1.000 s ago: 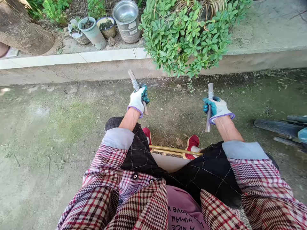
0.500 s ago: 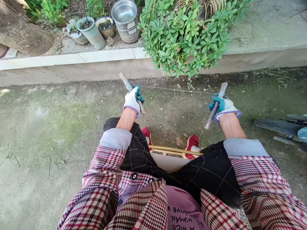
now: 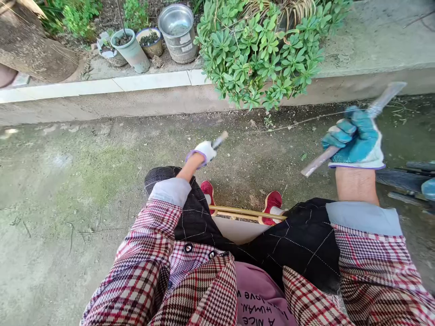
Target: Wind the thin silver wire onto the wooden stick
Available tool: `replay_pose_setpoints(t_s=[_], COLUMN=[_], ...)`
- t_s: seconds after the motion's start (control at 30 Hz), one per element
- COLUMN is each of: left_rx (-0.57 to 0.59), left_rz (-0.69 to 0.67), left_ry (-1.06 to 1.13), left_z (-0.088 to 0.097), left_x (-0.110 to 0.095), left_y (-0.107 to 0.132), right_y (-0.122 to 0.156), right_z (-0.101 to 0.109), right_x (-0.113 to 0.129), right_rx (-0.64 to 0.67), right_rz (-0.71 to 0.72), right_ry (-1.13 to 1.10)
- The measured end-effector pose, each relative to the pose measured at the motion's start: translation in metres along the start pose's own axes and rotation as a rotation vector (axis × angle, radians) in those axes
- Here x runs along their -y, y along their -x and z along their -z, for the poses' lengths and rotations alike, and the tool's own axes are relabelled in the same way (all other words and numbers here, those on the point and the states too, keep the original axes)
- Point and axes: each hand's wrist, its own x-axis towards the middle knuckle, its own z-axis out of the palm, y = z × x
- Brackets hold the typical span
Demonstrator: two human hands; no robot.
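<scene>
My left hand (image 3: 205,152), in a white and teal work glove, is closed around a short stick (image 3: 220,140) whose pale end points up and to the right. Most of that stick is hidden by the hand. Raised at the right, my right hand (image 3: 360,138) in a matching glove grips a longer wooden stick (image 3: 317,163), tilted with its upper end to the right and slightly blurred. Cord is wound around this stick just above the fist. A thin cord (image 3: 306,121) runs leftward from it and sags, fading out against the ground before my left hand.
Ahead stands a low ledge (image 3: 152,84) with a leafy green shrub (image 3: 258,54) hanging over it. A metal pot (image 3: 178,38) and several planters stand on the ledge. Red shoes (image 3: 272,206) are on the ground below. Dark objects (image 3: 401,181) lie at the right.
My right hand has risen and moved right with its stick. My left hand has turned over and shifted slightly right, its stick now pointing up-right. The cord, nearly straight before, now hangs slack.
</scene>
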Motion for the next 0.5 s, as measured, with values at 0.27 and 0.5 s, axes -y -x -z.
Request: replay_pose_setpoints(t_s=[0.27, 0.5], left_rx=[0.438, 0.517], left_rz=[-0.093, -0.123], left_ry=[-0.348, -0.157], left_z=[-0.111, -0.075], left_x=[0.028, -0.007], left_y=[0.079, 0.099], right_y=[-0.003, -0.040], right_z=[-0.012, 0.009], right_x=[-0.027, -0.079], right_rx=[-0.190, -0.218], right_rz=[-0.066, -0.044], right_ry=[0.155, 0.335])
